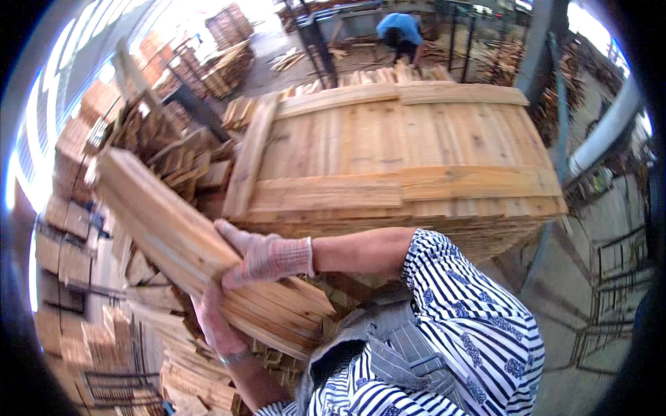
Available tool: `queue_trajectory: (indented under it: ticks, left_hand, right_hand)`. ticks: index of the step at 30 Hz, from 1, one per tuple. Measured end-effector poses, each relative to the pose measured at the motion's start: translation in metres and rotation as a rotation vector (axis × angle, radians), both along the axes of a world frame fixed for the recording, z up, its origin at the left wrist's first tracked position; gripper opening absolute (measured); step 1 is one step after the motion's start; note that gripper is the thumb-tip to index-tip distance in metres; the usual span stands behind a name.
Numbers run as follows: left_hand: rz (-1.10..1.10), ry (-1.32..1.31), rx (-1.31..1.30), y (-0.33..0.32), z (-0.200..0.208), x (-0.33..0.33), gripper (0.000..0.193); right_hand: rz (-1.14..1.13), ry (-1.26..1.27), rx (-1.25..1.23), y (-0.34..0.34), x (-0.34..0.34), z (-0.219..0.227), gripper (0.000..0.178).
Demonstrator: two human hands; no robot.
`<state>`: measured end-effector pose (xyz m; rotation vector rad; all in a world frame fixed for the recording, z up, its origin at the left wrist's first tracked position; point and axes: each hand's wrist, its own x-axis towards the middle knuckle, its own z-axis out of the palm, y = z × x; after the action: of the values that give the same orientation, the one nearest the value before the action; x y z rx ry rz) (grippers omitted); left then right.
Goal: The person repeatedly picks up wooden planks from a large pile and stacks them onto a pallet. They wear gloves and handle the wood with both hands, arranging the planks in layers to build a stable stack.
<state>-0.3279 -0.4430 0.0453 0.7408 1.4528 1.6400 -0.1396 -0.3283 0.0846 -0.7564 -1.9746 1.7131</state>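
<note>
A thick bundle of wooden boards slants across the left of the head view, its near end close to my body. My right hand, in a light work glove with a striped cuff, reaches across and clasps the bundle's upper side near its middle. From below, my left hand grips the bundle's outer side, its fingers partly hidden. To the right of the bundle is a big stack of boards, with several planks laid along the edges of its flat top.
Loose wood pieces are heaped beyond the bundle, and more boards lie below my left arm. A person in blue bends over at the far side. A metal post and a pale pipe stand to the right.
</note>
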Motion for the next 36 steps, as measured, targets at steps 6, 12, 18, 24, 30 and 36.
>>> queue_trajectory:
  ticks: [6,12,18,24,30,36]
  left_hand:
    - [-0.53,-0.11,0.028,0.163,-0.044,0.08,0.056]
    - [-0.738,0.295,-0.128,0.306,-0.035,0.128,0.071]
    - [-0.524,0.814,-0.283,0.37,-0.046,0.107,0.078]
    - [-0.465,1.394,-0.536,0.415,-0.109,0.082,0.105]
    - [-0.606,1.267,-0.389,0.417,-0.093,0.079,0.096]
    - [-0.501,1.754,-0.577,0.405,-0.093,0.041,0.083]
  right_hand:
    - [-0.277,0.592,-0.211,0.12,0.073,-0.132,0.092]
    - [-0.716,0.079,-0.09,0.151,0.282,-0.134,0.091]
    - [-0.985,-1.262,0.144,0.118,0.393,-0.146,0.102]
    - [-1.135,-1.281,0.143,0.115,0.404,-0.165,0.099]
    - [-1.187,-0.935,0.213,0.111,0.394,-0.135,0.103]
    - [-1.02,-0.32,0.101,0.138,0.221,-0.123,0.092]
